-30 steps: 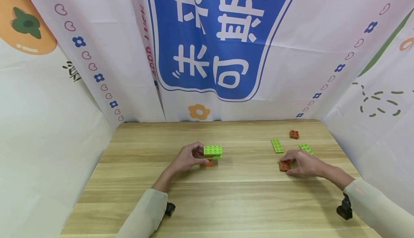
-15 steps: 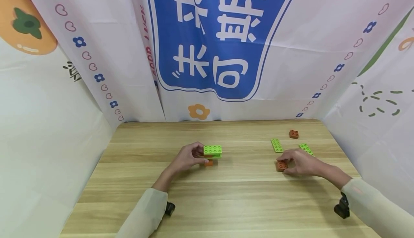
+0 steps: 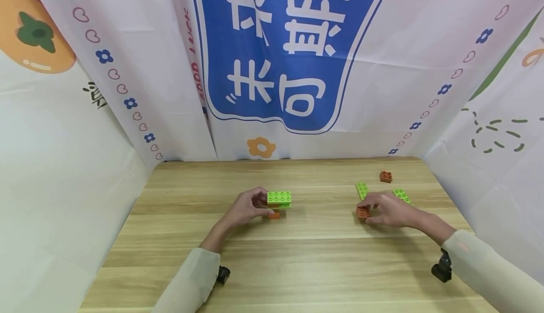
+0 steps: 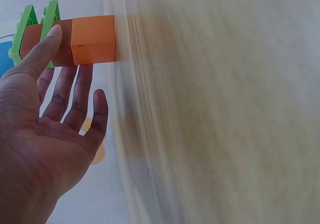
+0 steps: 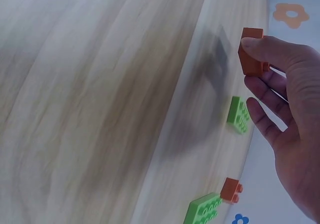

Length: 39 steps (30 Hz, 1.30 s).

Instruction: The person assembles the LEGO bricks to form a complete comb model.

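Observation:
My left hand (image 3: 245, 207) grips a stack of toy building bricks (image 4: 62, 46) between thumb and fingers. Two green plates alternate with brown bricks in it, and an orange block (image 4: 93, 38) forms its bottom, standing at the table surface. Between thumb and fingers, my right hand (image 3: 391, 209) pinches a brown brick (image 5: 252, 53) with studs on one side. That brick is raised off the wood, its shadow apart from it in the right wrist view. Behind the right hand lie a green plate (image 3: 361, 190), a second green plate (image 3: 401, 196) and a loose brown brick (image 3: 386, 176).
The wooden table (image 3: 255, 266) runs back to a printed cloth backdrop (image 3: 382, 114), with cloth on both sides too. Each wrist wears a small black camera, such as the right wrist camera (image 3: 442, 266).
My right hand has moved left and slightly up in the head view, carrying the brown brick, and now partly covers the nearer green plate. The left hand and stack have stayed in place.

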Tool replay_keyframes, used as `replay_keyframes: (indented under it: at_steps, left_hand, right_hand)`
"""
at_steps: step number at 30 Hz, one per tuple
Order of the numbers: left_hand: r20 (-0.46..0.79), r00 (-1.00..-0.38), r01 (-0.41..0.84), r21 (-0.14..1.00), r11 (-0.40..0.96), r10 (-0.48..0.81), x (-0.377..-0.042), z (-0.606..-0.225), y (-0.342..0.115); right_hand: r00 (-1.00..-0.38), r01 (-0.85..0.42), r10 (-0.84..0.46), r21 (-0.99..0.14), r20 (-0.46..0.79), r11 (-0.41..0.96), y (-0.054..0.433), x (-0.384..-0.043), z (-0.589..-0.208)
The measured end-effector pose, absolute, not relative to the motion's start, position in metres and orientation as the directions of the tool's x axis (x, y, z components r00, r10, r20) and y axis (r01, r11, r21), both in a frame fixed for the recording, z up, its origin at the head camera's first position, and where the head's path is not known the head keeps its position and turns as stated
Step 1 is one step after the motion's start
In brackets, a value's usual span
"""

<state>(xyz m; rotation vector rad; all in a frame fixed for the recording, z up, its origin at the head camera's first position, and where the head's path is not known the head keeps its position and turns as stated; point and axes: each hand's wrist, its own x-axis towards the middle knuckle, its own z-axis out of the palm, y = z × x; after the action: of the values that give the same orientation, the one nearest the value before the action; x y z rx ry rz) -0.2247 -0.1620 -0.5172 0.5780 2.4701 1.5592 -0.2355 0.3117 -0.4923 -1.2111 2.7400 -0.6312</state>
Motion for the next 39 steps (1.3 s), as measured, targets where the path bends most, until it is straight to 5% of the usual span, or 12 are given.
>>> replay_keyframes:
  at_steps: [39]
  left_hand:
    - [0.064,-0.912,0.233,0.893,0.385,0.406,-0.225,-0.516,-0.163]
  right_hand:
    - [-0.587,-0.772,-0.787,-0.425,0.19,0.473,0.243,-0.245,-0.462]
